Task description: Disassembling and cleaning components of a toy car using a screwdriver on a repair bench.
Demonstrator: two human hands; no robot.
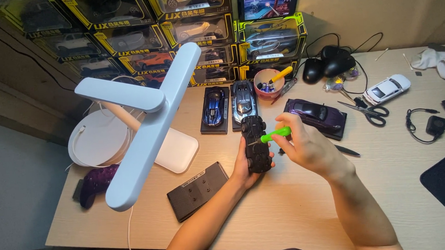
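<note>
Head view looks down on a wooden table [308, 206]; the left hand [245, 167] cradles a black model car [256, 143] upside down just above the table, fingers wrapped around its body; the right hand [305, 146] pinches a green screwdriver [275, 134], tip set against the car's underside. To do this well, I judge the left grip should stay firm and the driver square to the screw, pressing lightly while turning; a slip could strip the head. Black base plate [198, 189] lies left of the forearm; scissors [366, 111] lie well apart.
</note>
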